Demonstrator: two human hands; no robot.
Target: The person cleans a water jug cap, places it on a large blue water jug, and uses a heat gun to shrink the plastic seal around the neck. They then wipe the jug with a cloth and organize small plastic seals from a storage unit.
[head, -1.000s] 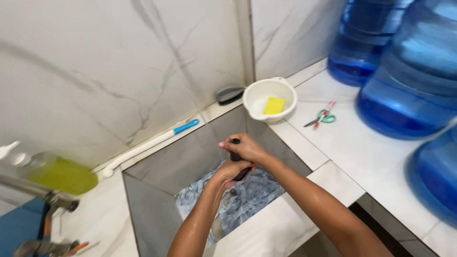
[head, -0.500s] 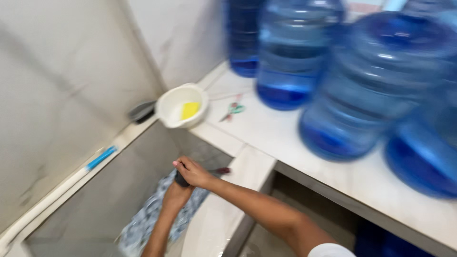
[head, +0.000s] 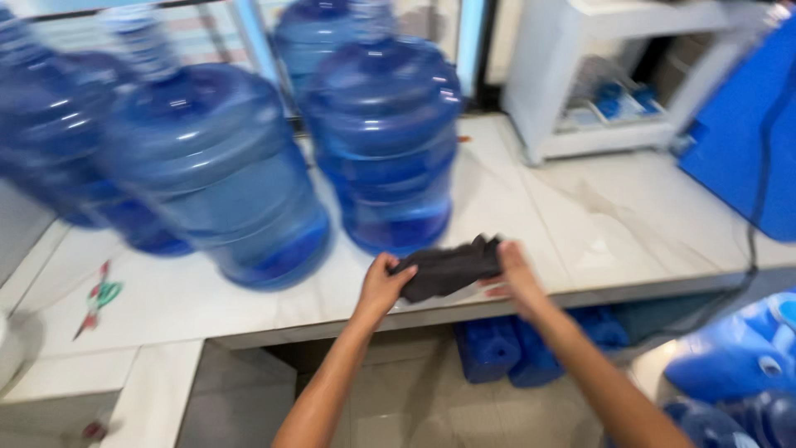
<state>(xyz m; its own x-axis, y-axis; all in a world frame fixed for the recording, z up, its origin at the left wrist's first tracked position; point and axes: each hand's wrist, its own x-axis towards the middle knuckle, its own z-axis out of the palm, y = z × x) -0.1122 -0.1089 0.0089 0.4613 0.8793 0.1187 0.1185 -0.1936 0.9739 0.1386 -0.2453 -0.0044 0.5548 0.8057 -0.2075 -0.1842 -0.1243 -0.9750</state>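
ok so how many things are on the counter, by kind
big blue water jugs: 4 in view, blurred
dark cloth: 1, held by left hand and right hand
scissors: 1
white rack: 1
total: 7

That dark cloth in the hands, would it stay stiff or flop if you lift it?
Probably floppy: the dark cloth bunches and folds between the left hand and right hand. Likely light, as fingers alone hold it up over the counter.

- A dark grey cloth (head: 448, 269), crumpled and bunched into a loose fold, lies stretched lengthwise at the front edge of the white marble counter (head: 580, 224).
- It is gripped at both ends, its ragged upper corner sticking up, just in front of the big blue water bottle (head: 388, 141).
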